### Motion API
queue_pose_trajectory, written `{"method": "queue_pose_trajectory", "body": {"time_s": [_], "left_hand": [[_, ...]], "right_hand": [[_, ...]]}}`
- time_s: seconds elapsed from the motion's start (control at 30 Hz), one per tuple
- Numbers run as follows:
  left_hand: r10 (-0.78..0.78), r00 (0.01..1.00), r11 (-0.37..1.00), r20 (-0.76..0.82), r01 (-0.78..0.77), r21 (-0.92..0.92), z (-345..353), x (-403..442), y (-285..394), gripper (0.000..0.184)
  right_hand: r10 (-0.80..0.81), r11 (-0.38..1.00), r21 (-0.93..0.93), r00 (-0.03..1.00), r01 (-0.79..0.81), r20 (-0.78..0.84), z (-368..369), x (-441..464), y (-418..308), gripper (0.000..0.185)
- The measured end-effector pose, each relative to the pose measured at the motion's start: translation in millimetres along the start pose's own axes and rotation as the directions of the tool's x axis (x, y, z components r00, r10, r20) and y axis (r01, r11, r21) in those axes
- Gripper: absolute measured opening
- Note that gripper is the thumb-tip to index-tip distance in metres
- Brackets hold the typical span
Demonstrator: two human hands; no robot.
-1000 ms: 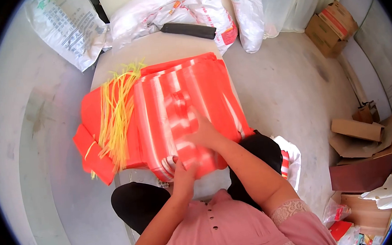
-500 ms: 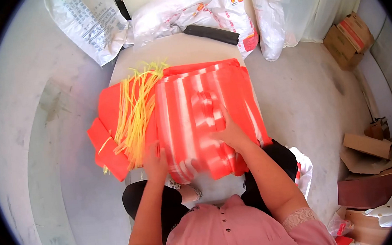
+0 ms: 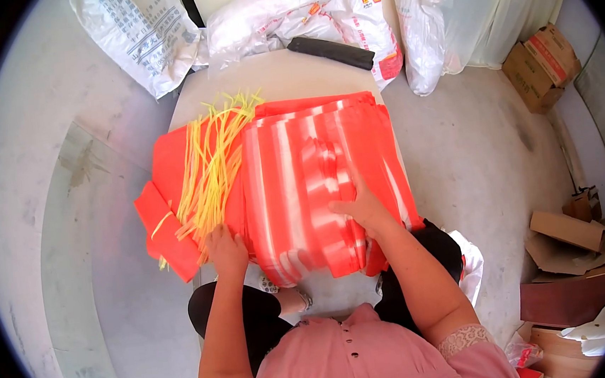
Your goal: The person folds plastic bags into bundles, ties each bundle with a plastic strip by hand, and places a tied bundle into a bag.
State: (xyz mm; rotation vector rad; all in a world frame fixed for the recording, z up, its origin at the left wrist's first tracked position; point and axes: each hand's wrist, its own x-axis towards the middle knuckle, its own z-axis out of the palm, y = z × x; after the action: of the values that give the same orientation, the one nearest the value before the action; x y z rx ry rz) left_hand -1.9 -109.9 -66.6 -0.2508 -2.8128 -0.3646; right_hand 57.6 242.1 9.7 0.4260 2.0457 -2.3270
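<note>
A thick stack of red sheets with white stripes [image 3: 281, 183] lies on the table, perhaps bags or thin cloth. On top of it, a narrow red-and-white folded bundle [image 3: 327, 180] runs lengthwise. My right hand [image 3: 364, 209] rests against the bundle's right side, thumb and fingers apart. Left of the stack, many loose yellow strips [image 3: 208, 168] lie over plain red material [image 3: 165, 157]. My left hand [image 3: 227, 252] touches the strips' lower ends, its fingers slightly spread. A folded red bundle [image 3: 167, 228], tied with a yellow strip, sits at the left edge.
A black rolled object [image 3: 331, 53] lies at the table's [image 3: 237, 80] far end, before white printed sacks [image 3: 288, 12]. Another sack [image 3: 138, 42] stands back left, and a white bag [image 3: 422, 37] back right. Cardboard boxes [image 3: 542, 67] and an open carton [image 3: 569, 239] are on the right.
My left hand has moved left, from the edge of the striped stack to the lower ends of the yellow strips. My right hand stays on the bundle.
</note>
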Motion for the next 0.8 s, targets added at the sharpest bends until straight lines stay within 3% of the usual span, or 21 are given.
{"method": "queue_pose_trajectory", "body": {"time_s": [0.17,0.27,0.3,0.37,0.4,0.47,0.57,0.67,0.77,0.8], "left_hand": [[0.049,0.995,0.998,-0.092,-0.054,-0.042,-28.4,-3.7,25.1,0.053],[0.133,0.988,0.942,-0.072,-0.149,-0.300,-59.3,0.0,76.6,0.046],[0.114,0.993,0.852,0.024,-0.085,-0.516,-61.0,-3.8,93.0,0.047],[0.141,0.966,0.546,0.214,0.105,-0.831,-61.5,-11.9,126.1,0.050],[0.108,0.904,0.370,0.413,0.349,-0.861,-62.1,-17.2,142.0,0.050],[0.171,0.648,-0.017,0.742,0.755,-0.656,-62.2,-29.0,171.2,0.052],[0.166,0.612,-0.321,0.774,0.775,-0.544,-61.7,-41.0,206.2,0.060],[0.154,0.588,-0.353,0.794,0.784,-0.511,-74.6,-36.4,220.6,0.058],[0.228,0.702,-0.289,0.675,0.710,-0.642,-47.1,-31.8,213.2,0.059],[0.195,0.679,-0.204,0.708,0.734,-0.648,-44.3,-27.2,215.4,0.060]], "right_hand": [[-0.041,0.997,0.071,0.999,0.043,-0.026,-0.7,-1.3,2.1,0.107],[0.050,0.958,0.285,0.998,-0.041,-0.023,2.8,-7.6,-11.4,0.110],[0.065,0.945,0.322,0.998,-0.057,-0.016,2.0,-7.6,-11.0,0.110],[0.093,0.914,0.396,0.996,-0.085,0.000,0.4,-6.6,-9.5,0.111],[0.107,0.899,0.426,0.994,-0.102,0.012,0.9,-10.1,-13.8,0.111],[0.133,0.863,0.488,0.991,-0.132,0.034,2.3,-19.1,-24.6,0.110],[0.119,0.829,0.541,0.990,-0.139,0.072,-0.4,-21.9,-21.5,0.111],[0.071,0.857,0.509,0.997,-0.080,0.037,-6.6,-27.4,-29.3,0.113],[0.073,0.978,0.204,0.994,-0.054,-0.085,-17.5,-18.7,-16.1,0.116],[0.066,0.994,0.099,0.993,-0.056,-0.100,-20.8,-22.1,-18.8,0.117]]}}
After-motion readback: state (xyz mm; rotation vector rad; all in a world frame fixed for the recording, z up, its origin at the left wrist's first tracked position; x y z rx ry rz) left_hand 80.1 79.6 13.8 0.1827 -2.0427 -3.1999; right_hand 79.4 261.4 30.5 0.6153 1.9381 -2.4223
